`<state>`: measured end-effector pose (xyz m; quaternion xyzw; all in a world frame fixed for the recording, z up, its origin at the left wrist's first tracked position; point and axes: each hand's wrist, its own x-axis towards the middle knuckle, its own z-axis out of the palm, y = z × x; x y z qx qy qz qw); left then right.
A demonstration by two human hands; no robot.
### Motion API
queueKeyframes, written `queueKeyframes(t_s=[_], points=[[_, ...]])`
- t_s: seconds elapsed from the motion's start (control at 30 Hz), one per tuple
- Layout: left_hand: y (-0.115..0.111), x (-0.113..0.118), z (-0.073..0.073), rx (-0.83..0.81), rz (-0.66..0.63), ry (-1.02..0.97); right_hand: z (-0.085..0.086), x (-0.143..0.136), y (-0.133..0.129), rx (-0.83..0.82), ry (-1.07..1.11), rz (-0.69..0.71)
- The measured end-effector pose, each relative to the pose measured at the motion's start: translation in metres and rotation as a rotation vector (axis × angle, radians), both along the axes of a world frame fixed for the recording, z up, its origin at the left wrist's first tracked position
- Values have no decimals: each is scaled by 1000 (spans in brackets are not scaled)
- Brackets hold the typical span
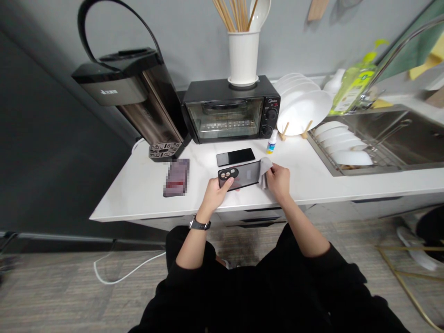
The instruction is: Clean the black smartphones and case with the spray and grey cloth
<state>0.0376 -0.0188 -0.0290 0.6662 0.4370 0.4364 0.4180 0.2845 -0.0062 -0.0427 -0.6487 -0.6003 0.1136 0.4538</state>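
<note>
While the left hand point(215, 193) grips a phone case point(247, 175), the right hand point(278, 181) pinches a grey cloth point(265, 170) against its end.
The case is over the white counter point(322, 186), near a dark phone point(236, 157).

The thin gray phone case point(248, 175) has black edges and round camera holes at its left end. It is tipped a little, its right end higher in the view, over the white counter point(135, 185). The soft gray cloth point(264, 170) is bunched up and folded over that right end.
</note>
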Motion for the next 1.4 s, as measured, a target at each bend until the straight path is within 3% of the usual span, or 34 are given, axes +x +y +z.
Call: queueKeyframes(t_s=[0.17,0.4,0.67,0.87,1.0,1.4], points=[[-1,1,2,69,62,81,3,-3,-1,27,9,151],[0,-1,0,19,87,51,-5,1,6,-115,-129,-6],[-2,-1,3,68,126,37,0,-3,5,-50,-90,196],[-1,0,0,17,49,41,-7,1,7,-83,-105,17],[-1,1,-1,16,-8,73,-6,-1,7,-80,-110,-3],[0,-2,2,58,117,111,-5,0,8,-80,-85,-6]])
